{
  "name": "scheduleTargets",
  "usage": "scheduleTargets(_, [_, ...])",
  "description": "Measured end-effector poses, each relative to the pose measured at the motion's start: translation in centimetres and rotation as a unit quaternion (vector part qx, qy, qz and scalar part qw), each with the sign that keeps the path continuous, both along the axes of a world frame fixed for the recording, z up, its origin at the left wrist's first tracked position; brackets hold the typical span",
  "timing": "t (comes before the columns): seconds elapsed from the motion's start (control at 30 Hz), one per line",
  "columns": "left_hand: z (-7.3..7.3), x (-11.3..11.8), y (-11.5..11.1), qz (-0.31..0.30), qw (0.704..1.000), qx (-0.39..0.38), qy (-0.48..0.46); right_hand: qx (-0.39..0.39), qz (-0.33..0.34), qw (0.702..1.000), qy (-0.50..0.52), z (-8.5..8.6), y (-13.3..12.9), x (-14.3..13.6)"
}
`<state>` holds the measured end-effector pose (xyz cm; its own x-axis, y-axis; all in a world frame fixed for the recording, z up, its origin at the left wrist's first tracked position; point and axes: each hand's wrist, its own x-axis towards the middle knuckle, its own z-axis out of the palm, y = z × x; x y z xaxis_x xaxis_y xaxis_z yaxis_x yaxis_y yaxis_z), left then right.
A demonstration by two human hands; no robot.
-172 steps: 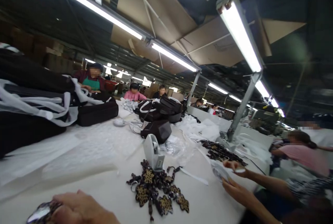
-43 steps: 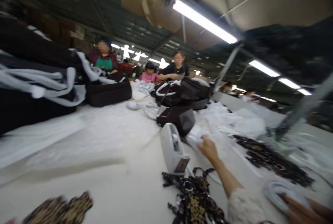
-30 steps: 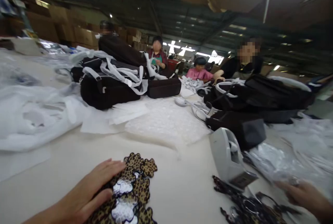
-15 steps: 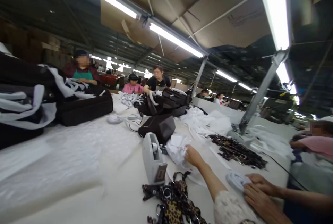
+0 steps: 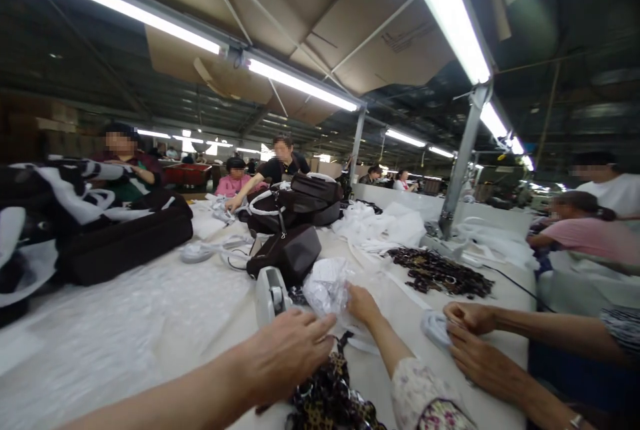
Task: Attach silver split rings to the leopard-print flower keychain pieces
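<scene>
My left hand [image 5: 295,350] reaches in from the lower left, fingers stretched out and holding nothing I can see. It hangs above a heap of leopard-print straps with metal rings [image 5: 333,393] and partly covers a white tape dispenser [image 5: 270,293]. In a floral sleeve, my right hand [image 5: 364,305] pinches the edge of a crumpled clear plastic bag [image 5: 325,287] with white material inside. A dark brown handbag [image 5: 290,253] lies just behind the bag.
On the right, a co-worker's hands [image 5: 470,343] hold a white coil [image 5: 435,327]. More dark bags [image 5: 125,243] lie left, others [image 5: 300,200] behind. Leopard-print straps [image 5: 440,270] are piled near a metal post [image 5: 463,163]. A person [image 5: 275,167] leans over the far side.
My left hand has come into view from the lower left, over the straps and dispenser. My right hand keeps its pinch on the plastic bag. The view has turned somewhat to the right.
</scene>
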<state>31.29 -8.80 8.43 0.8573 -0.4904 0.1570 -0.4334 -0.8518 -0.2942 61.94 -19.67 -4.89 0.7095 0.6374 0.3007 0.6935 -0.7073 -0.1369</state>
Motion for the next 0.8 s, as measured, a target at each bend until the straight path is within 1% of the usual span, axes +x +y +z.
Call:
scheduleTargets(0.03, [-0.3,3.1,-1.4,-0.015,1.000,0.012,-0.017,-0.003,0.006,1.000,-0.002,0.2,-0.3,0.2])
scheduleTargets(0.07, [-0.9,5.9,-2.4,-0.013,1.000,0.015,-0.020,-0.006,0.010,1.000,-0.004,0.3,-0.7,0.4])
scheduleTargets(0.1, [-1.7,8.2,-3.1,0.007,1.000,0.010,-0.005,-0.008,0.010,1.000,-0.005,0.4,-1.1,0.6])
scheduleTargets(0.13, [-2.6,10.0,-3.4,0.057,0.998,-0.001,0.017,-0.009,0.007,1.000,-0.006,0.5,-1.5,0.8])
scheduleTargets(0.17, [-3.4,11.4,-3.3,0.098,0.995,-0.006,0.020,-0.010,-0.001,1.000,-0.007,0.5,-2.0,1.0])
scheduleTargets(0.23, [-4.6,12.7,-2.3,0.151,0.988,-0.012,0.020,-0.011,-0.022,1.000,-0.006,0.6,-2.9,1.3])
scheduleTargets(0.3, [-5.0,12.7,-1.0,0.174,0.984,-0.016,0.018,-0.014,-0.037,0.999,0.001,0.8,-3.5,1.4])
scheduleTargets(0.4, [-4.4,11.7,0.0,0.161,0.986,-0.026,0.020,-0.018,-0.037,0.999,0.017,1.6,-3.0,0.9])
scheduleTargets(0.47, [-3.9,11.1,-0.3,0.146,0.989,-0.031,0.020,-0.017,-0.024,0.999,0.029,2.1,-1.6,0.0])
scheduleTargets(0.53, [-3.8,10.6,-1.0,0.134,0.990,-0.035,0.023,-0.016,-0.006,0.999,0.048,2.4,0.4,-1.2])
scheduleTargets(0.6, [-4.2,10.4,-1.6,0.129,0.991,-0.037,0.029,-0.019,0.012,0.997,0.074,2.3,2.5,-2.5])
scheduleTargets(0.67, [-4.8,10.2,-1.8,0.130,0.990,-0.038,0.035,-0.022,0.022,0.994,0.104,1.9,4.3,-3.5])
scheduleTargets(0.73, [-5.4,10.1,-1.4,0.133,0.989,-0.040,0.042,-0.020,0.027,0.991,0.131,1.6,5.6,-4.2])
scheduleTargets(0.8, [-5.7,9.8,-0.7,0.138,0.988,-0.042,0.052,-0.019,0.037,0.988,0.152,1.7,6.3,-4.5])
